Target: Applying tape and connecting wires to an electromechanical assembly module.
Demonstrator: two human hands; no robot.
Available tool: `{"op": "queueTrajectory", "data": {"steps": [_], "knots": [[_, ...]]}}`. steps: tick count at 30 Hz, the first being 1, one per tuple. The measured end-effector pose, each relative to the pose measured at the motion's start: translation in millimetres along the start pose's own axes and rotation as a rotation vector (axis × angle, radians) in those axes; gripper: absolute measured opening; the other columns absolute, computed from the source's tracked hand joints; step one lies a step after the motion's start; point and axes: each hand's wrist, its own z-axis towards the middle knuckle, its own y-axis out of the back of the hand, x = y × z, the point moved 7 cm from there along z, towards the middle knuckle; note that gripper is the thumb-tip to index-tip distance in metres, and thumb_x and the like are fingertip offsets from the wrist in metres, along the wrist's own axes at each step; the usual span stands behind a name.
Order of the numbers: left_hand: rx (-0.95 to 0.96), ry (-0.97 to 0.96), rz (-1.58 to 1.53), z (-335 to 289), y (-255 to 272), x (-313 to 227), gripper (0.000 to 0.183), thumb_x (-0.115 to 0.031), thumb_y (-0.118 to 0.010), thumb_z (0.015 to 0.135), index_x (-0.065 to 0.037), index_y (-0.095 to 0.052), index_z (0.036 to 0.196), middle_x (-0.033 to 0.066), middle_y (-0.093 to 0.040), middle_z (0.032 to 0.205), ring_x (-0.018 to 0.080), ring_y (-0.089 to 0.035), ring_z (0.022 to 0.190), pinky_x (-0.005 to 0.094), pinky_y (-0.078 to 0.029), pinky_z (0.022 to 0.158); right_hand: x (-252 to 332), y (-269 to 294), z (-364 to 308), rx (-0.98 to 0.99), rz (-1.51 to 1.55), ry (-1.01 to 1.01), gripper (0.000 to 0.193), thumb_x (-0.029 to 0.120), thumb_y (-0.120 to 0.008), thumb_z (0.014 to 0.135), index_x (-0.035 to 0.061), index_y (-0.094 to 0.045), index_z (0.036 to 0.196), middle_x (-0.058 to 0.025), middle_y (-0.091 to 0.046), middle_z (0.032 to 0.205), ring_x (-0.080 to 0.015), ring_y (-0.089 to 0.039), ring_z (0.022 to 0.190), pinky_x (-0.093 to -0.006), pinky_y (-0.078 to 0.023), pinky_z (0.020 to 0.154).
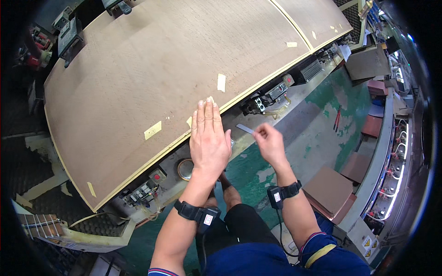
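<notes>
Left grip (209, 140) extending flat, uncurled, over grainy brown board (138, 69) stretching toward eleven o'clock, right grip (270, 143) pinching thin grey strip (244, 129)

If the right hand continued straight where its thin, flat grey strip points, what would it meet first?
Probably the left hand, index-finger side, by the edge of the large brown board, though depth is unclear.

Green floor (352, 108) — worn to grey in patches, stacked brown panels (329, 188), bright strip light (399, 180) at far right
</notes>
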Motion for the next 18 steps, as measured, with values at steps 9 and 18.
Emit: {"op": "queueTrajectory", "data": {"steps": [9,18], "knots": [[0.083,0.060,0.059,-15,1,8,0.099,-0.021,-0.083,0.084,0.008,-0.035,0.166,0.0253,-0.034,0.174,0.0394,-0.030,0.164,0.0499,-0.023,0.135,-72,-66,26,-0.020,-0.495,0.075,0.034,0.013,-0.084,0.085,0.0008,-0.067,0.111,-0.0226,-0.064,0.125,-0.0445,-0.061,0.117,-0.0534,-0.053,0.101],[0.096,0.137,0.081,-19,11,10,0.098,-0.021,-0.083,0.085,0.005,-0.036,0.167,0.0269,-0.036,0.172,0.0434,-0.028,0.163,0.0546,-0.021,0.135,-92,-66,40,0.054,-0.306,0.086,0.026,0.011,-0.082,0.084,0.0002,-0.066,0.101,-0.0218,-0.070,0.096,-0.0442,-0.069,0.094,-0.0538,-0.057,0.087]]}}
